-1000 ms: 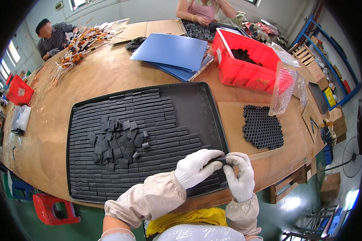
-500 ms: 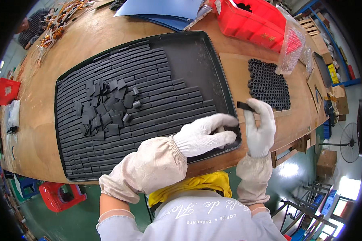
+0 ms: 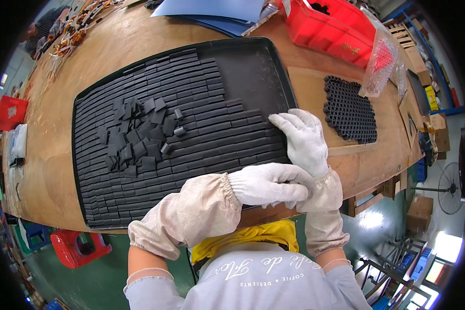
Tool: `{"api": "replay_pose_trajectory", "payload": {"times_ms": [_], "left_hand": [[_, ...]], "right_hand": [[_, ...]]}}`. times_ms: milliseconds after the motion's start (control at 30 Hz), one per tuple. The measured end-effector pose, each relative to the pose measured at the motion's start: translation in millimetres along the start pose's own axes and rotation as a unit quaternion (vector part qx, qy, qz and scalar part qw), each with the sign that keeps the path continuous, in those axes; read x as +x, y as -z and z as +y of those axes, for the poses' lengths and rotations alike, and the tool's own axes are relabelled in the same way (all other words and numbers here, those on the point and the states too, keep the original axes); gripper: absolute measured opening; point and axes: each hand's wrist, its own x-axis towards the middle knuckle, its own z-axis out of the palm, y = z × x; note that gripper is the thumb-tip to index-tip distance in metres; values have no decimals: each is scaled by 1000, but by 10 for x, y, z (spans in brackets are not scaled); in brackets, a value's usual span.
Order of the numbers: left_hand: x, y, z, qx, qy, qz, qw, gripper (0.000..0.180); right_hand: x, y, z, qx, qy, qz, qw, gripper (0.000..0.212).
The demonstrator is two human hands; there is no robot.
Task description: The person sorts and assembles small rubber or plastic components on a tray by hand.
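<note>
My right hand (image 3: 306,138), in a white knit glove, reaches over the right side of a black tray (image 3: 250,70). Its fingertips bend down at the end of a row of black strips (image 3: 201,111); what lies under them is hidden. My left hand (image 3: 267,184), gloved too, is at the tray's near right corner, thumb and fingers drawn together beside my right wrist. Its grasp is hidden from above. Rows of strips cover most of the tray, with bare bottom at the far right. Loose flat black pieces (image 3: 134,138) and a few curled ones (image 3: 179,131) lie heaped on the rows.
A black block of rings (image 3: 349,109) sits right of the tray. Behind it are a red bin (image 3: 331,35) and a clear plastic bag (image 3: 381,70). Blue sheets (image 3: 204,11) lie at the far edge; wires (image 3: 70,40) and another person (image 3: 45,28) are far left. A red stool (image 3: 80,251) stands below.
My right hand has moved left from beside the tray to over its right side; the black strip it held is now out of sight. My left hand has shifted slightly lower, fingers closer together.
</note>
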Motion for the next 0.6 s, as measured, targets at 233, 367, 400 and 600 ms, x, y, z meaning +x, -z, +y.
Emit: {"api": "replay_pose_trajectory", "payload": {"times_ms": [233,367,400,600], "left_hand": [[-4,-2,306,-195,56,162,966,48],[66,113,-6,-415,-97,130,895,58],[84,113,-23,-414,-94,130,896,58],[111,207,-101,-393,-164,75,902,55]], "right_hand": [[-40,318,10,164,-126,143,968,27],[-152,466,-135,232,-184,168,940,27],[-166,491,-172,234,-167,164,944,28],[-215,541,-428,104,-79,0,991,45]]}}
